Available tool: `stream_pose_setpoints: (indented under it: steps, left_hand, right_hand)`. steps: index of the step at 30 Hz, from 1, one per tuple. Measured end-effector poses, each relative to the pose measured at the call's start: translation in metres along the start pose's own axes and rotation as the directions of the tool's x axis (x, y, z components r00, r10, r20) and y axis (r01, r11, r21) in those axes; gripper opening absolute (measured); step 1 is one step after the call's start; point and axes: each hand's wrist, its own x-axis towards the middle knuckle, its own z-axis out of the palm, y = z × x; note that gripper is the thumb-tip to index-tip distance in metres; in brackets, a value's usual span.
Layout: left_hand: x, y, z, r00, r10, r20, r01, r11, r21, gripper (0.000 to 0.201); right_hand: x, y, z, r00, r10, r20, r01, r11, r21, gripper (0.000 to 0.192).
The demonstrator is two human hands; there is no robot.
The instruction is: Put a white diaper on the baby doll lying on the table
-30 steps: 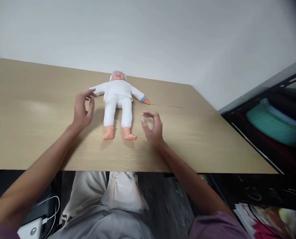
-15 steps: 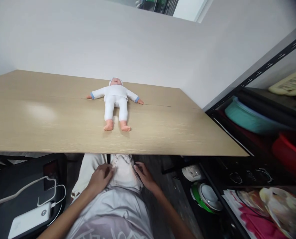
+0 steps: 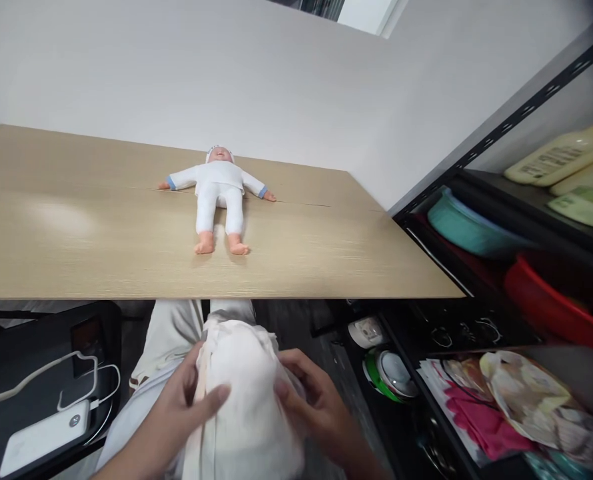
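Between my hands, above my lap, is a soft white diaper-like item with gathered edges; its exact kind is hard to make out. My left hand grips its left side, with the thumb lying on the front. At the right side, my right hand holds it with bent fingers, thumb on the front. The hidden fingers are behind the item. A baby doll in a white outfit with blue cuffs lies on its back on the table, arms spread and feet toward me.
At the left, a white power bank with cables lies on a black chair. To the right, a shelf holds bottles, a teal basin and a red basin. Below are pink cloth and a bag.
Both hands have raised the white item from my lap toward me, and it now looks larger. My view has shifted slightly; the doll lies as before.
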Motion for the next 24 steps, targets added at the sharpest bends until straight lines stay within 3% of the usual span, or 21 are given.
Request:
stream_pose_setpoints:
  steps: [2,4,8,11,15,20,24]
  left_hand:
    - [-0.025,0.015,0.005,1.0,0.028,0.012,-0.028,1.0,0.001,0.087]
    - [-0.033,0.025,0.007,0.999,0.041,0.002,-0.041,0.999,0.0,0.094]
    - [-0.012,0.031,0.001,0.993,0.052,-0.107,-0.049,0.999,0.022,0.11]
    - [0.011,0.027,-0.009,0.986,0.07,-0.15,-0.069,0.997,0.018,0.118]
    - [0.038,0.016,-0.019,0.99,0.045,-0.135,-0.049,0.998,-0.025,0.116]
    - [0.057,-0.001,-0.025,0.99,-0.075,-0.123,0.065,0.994,-0.087,0.115]
    - [0.056,-0.008,-0.028,0.99,-0.107,-0.096,0.097,0.99,-0.1,0.108]
  right_hand:
    - [-0.022,-0.017,0.0,0.992,-0.085,-0.095,0.075,0.992,-0.099,0.036]
    - [-0.024,-0.028,0.004,0.97,-0.181,-0.161,0.152,0.972,-0.179,0.028]
    - [0.011,-0.038,0.018,0.942,-0.296,-0.16,0.268,0.947,-0.177,0.027]
    - [0.042,-0.034,0.027,0.961,-0.238,-0.14,0.22,0.966,-0.132,0.036]
    - [0.065,-0.009,0.034,0.979,-0.169,-0.116,0.156,0.981,-0.112,0.039]
    - [0.069,0.023,0.04,0.983,-0.128,-0.131,0.122,0.991,-0.048,0.042]
    - [0.064,0.033,0.042,0.976,-0.144,-0.165,0.133,0.988,-0.075,0.044]
